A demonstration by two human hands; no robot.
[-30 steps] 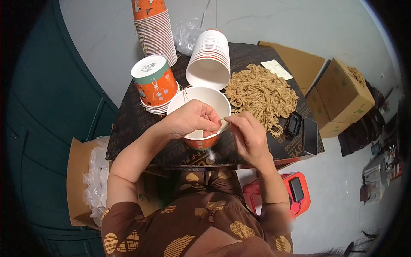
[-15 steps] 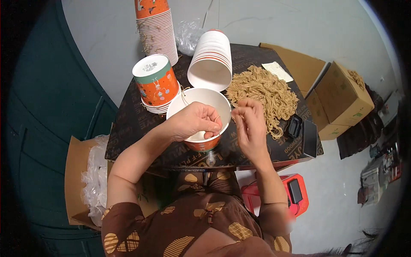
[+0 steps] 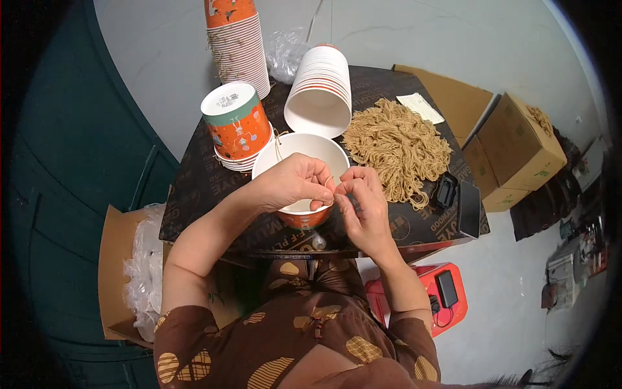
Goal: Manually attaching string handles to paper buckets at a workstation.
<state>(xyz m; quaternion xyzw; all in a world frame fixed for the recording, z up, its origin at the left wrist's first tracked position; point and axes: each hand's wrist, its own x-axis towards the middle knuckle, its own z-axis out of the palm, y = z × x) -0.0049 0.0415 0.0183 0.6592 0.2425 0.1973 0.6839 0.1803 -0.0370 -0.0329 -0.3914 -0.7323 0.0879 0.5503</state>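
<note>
A white-lined paper bucket (image 3: 327,150) with an orange outside stands upright at the table's near edge. Tan cord (image 3: 278,144) hangs at its far left rim. Over the near right rim, my left hand (image 3: 299,181) is closed, pinching a thin loop of cord (image 3: 329,181) between thumb and fingers. My right hand (image 3: 364,211) meets it there, its thumb and forefinger pinched together at the same cord; the fingertips partly hide it. To the right of the bucket lies a loose heap of tan cords (image 3: 402,149).
Upside-down orange and green buckets (image 3: 240,133) stand at left, with a tall stack (image 3: 243,61) behind. Another stack (image 3: 317,110) lies on its side. A black tray (image 3: 447,191), paper slip (image 3: 420,107), cardboard boxes (image 3: 518,146) and a red stool (image 3: 421,285) are at right.
My right hand has moved left and down, from apart beside the bucket to meet my left fingertips at the rim. My left hand has barely moved.
</note>
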